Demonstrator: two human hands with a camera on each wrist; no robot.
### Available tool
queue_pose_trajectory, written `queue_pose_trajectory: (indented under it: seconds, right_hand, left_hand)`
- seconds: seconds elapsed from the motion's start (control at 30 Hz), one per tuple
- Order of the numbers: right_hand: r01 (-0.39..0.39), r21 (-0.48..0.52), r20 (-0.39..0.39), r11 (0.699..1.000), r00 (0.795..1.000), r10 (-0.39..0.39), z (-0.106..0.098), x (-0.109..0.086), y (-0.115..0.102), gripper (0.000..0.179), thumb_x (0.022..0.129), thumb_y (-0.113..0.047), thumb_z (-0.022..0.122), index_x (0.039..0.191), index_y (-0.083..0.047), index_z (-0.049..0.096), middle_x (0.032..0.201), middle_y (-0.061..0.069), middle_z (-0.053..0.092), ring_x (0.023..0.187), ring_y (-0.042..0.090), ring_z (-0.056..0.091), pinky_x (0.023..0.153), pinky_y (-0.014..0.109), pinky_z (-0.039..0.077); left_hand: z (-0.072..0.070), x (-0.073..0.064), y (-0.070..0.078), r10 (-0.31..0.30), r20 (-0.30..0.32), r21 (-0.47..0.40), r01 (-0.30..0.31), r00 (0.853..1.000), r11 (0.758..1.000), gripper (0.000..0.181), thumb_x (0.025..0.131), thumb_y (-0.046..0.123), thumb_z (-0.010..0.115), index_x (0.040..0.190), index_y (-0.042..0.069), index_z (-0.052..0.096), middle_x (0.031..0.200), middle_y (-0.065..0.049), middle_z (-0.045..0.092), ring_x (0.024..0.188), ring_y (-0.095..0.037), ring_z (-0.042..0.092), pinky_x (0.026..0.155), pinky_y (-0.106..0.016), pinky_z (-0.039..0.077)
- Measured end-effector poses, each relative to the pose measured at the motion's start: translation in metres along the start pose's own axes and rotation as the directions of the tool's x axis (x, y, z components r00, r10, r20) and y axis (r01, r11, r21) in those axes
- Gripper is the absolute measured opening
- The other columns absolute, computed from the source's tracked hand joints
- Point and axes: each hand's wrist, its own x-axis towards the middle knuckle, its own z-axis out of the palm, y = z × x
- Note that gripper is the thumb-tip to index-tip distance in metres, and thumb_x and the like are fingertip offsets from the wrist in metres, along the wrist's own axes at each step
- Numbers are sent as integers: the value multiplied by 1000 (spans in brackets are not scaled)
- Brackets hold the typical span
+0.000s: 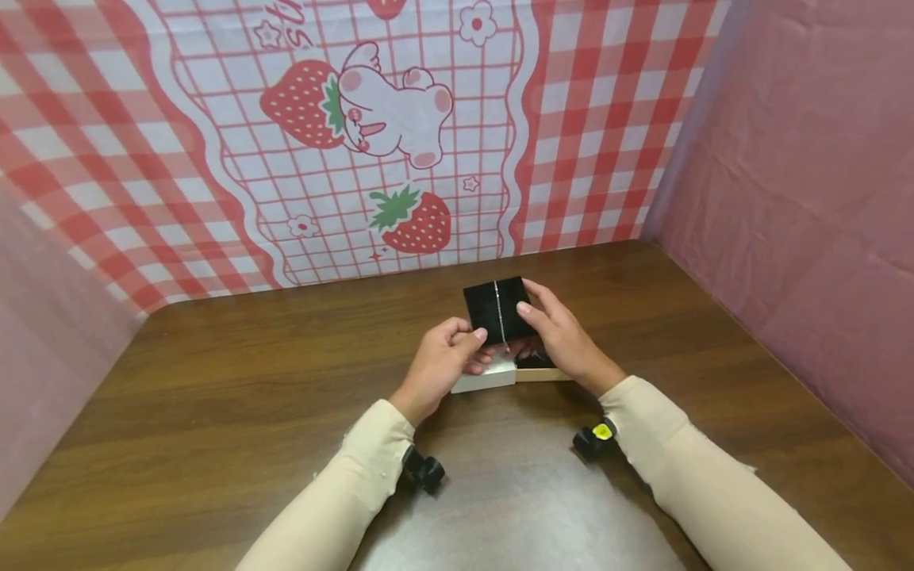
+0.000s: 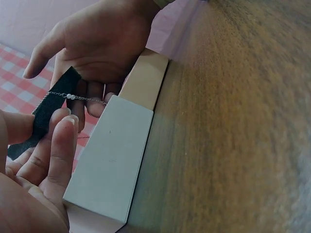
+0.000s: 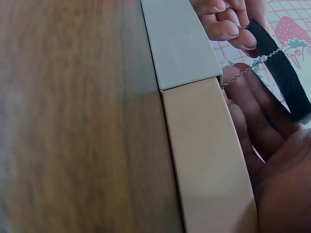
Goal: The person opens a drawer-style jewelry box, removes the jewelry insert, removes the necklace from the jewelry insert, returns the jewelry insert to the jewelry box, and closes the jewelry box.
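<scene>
"so, where's the black pad (image 1: 481, 308)?"
"above the white box (image 1: 485, 383), its near left corner pinched by the left hand (image 1: 441, 358), its right side held by the right hand (image 1: 570, 341), silver chain (image 1: 500, 312) across."

We see a matt, felt-like pad (image 1: 482, 309) with a shiny metal chain (image 1: 501, 313), a smooth card box (image 1: 483, 383), a wood-grain table (image 1: 214, 412) glossy towards six o'clock, printed cloth (image 1: 400, 119) at twelve and creased cloth (image 1: 800, 198) at two.

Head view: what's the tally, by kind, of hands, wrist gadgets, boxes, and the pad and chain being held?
Left hand and right hand: 2
Wrist gadgets: 2
White-and-tan box: 1
Black pad: 1
Silver chain: 1
Total: 7
</scene>
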Motion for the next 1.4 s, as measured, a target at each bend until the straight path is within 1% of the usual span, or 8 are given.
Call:
queue_pose_trajectory:
  seconds: [0.1,0.17,0.27,0.33,0.4,0.73,1.0,1.4]
  right_hand:
    - [13,-7,-3,1000,1000,-13,1,0,-1,56,106,-29,47,154,-4,33,140,22,47,106,29,56,85,37,51]
    - [27,39,17,999,999,-28,2,0,-1,55,106,-27,46,153,-3,32,131,25,53,102,27,60,83,39,53]
    - [39,121,41,992,998,-45,3,-1,0,52,107,-25,44,152,-3,33,104,28,63,79,25,67,72,42,58]
    - [30,193,62,981,997,-43,4,-1,1,51,107,-23,44,152,-3,31,83,27,62,59,28,65,57,47,57]
    - [28,188,42,982,998,-37,4,-1,1,51,106,-24,45,152,-4,32,77,22,63,56,25,64,54,45,56]
    - [43,190,-6,981,999,-43,1,-1,0,52,103,-19,45,152,-3,34,69,21,62,53,24,63,54,47,56]
    - [56,215,2,975,998,-58,1,0,2,52,103,-17,47,151,-2,33,65,22,62,53,22,62,53,41,56]
    - [78,233,-71,969,995,-63,0,0,4,50,101,-10,49,148,1,34,61,12,61,52,17,60,50,33,54]
  left_hand:
    - [0,0,1,15,-4,10,-15,1000,1000,15,99,12,62,99,-3,59,84,-13,72,71,-16,68,67,-32,59]
    - [-1,0,0,21,-2,17,-21,1000,1000,16,99,13,62,101,-3,59,85,-13,72,72,-16,68,68,-33,59]
    - [-1,-1,0,24,-1,25,-24,1000,999,16,100,13,62,103,-3,60,86,-14,73,72,-16,68,68,-33,59]
    - [-1,-1,0,28,-3,25,-28,1000,999,17,100,13,62,104,-3,60,87,-15,73,72,-16,68,68,-33,59]
    - [-1,-1,0,32,-7,21,-32,999,999,16,100,13,62,104,-3,59,89,-16,73,71,-16,68,68,-33,59]
    - [1,-2,1,30,-35,-11,-31,999,999,15,101,11,60,104,-4,57,93,-26,71,69,-15,67,64,-29,58]
    - [1,-1,-1,20,-44,-38,-22,999,999,14,102,10,59,105,-3,56,91,-21,72,69,-14,67,62,-28,58]
    - [2,0,-1,5,-64,-66,-9,998,998,15,102,10,58,107,-3,54,89,-17,71,68,-15,67,61,-29,58]
